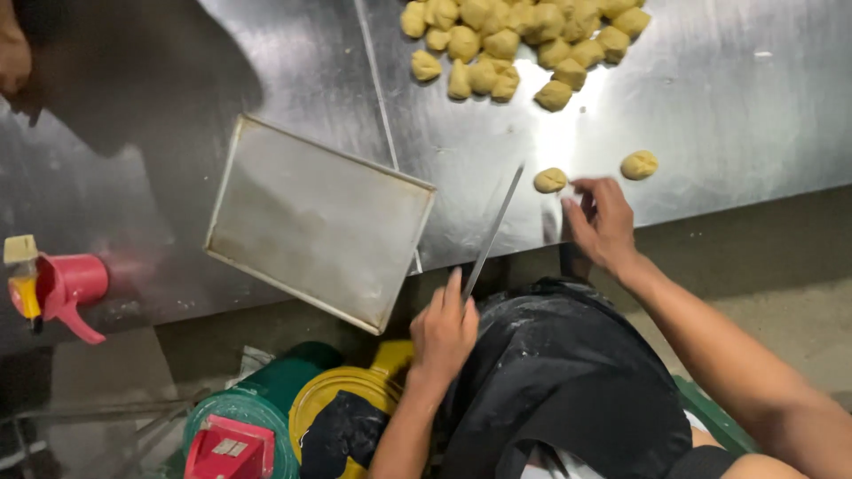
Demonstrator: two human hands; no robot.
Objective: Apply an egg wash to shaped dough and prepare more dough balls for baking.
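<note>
Containers only, all bottom left under the counter edge: green round tub, yellow round tub just beside it, red box-shaped piece with a small pale label on top. No signs, no screens.

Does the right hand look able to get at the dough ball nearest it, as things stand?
Probably yes: the right hand has its fingertips close beside the dough ball, with only bare steel table between them.
</note>
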